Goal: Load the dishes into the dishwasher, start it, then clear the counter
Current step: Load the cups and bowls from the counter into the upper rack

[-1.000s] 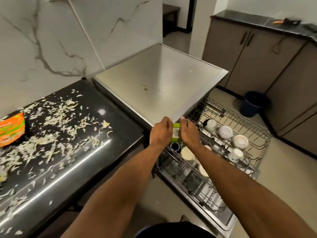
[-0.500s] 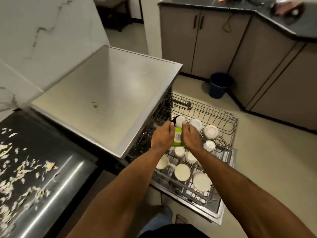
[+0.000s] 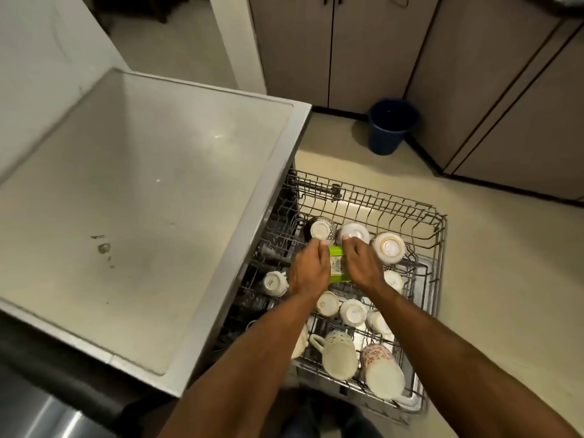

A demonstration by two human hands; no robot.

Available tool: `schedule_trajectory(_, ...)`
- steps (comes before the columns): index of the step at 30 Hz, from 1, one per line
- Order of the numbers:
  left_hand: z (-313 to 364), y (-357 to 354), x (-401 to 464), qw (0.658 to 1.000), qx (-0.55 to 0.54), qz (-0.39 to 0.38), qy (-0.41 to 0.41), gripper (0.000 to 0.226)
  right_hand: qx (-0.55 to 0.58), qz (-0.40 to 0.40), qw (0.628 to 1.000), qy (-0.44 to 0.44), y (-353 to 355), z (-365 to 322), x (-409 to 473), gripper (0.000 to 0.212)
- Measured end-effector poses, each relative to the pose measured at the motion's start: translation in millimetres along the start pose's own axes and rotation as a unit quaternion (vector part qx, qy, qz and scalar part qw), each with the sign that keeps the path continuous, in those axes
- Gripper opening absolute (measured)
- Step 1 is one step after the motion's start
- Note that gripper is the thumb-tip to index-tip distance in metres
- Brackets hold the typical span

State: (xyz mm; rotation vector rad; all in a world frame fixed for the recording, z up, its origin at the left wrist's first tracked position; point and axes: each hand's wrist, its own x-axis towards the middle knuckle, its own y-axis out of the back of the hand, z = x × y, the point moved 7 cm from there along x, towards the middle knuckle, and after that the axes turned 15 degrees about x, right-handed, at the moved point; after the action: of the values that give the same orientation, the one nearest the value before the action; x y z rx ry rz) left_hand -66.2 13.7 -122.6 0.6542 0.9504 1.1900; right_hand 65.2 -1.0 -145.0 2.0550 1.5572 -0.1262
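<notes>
A small green packet with a barcode label (image 3: 337, 264) is held between both hands above the pulled-out dishwasher rack (image 3: 410, 213). My left hand (image 3: 309, 270) grips its left side and my right hand (image 3: 360, 266) grips its right side, fingers curled round the top edge. The wire rack holds several upturned white cups and bowls (image 3: 388, 247), plus two mugs lying at the near end (image 3: 338, 355). A dark patterned bowl (image 3: 319, 228) sits at the rack's far left. Most of the packet is hidden by my fingers.
The dishwasher's steel top (image 3: 142, 197) fills the left, with a few small specks on it. A blue bucket (image 3: 392, 126) stands on the tiled floor by the grey cabinets (image 3: 363, 49). A strip of dark counter (image 3: 47, 415) shows at bottom left.
The view has swung right and down from the littered counter to the rack. Both hands still hold the green packet, which now sits over the cups.
</notes>
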Motion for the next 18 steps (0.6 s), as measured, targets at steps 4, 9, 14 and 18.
schedule_trajectory(4,-22.5,-41.4,35.7,0.999,-0.037,-0.003,0.030,0.025,-0.016,-0.032,0.999,-0.016,-17.5,32.8,45.8,0.041)
schedule_trajectory(9,-43.9,-78.3,77.0,0.998,0.002,0.026,0.060,0.032,-0.014,-0.056,0.998,-0.008,-41.2,62.4,97.5,0.044)
schedule_trajectory(14,-54.4,-88.1,106.4,0.995,0.002,0.070,0.072,0.033,-0.008,-0.067,0.998,0.008,-62.3,71.8,135.5,0.047)
schedule_trajectory(18,-57.3,-90.5,121.8,0.997,-0.004,0.059,0.040,0.039,0.007,-0.049,0.999,0.001,-65.4,61.7,158.5,0.046)
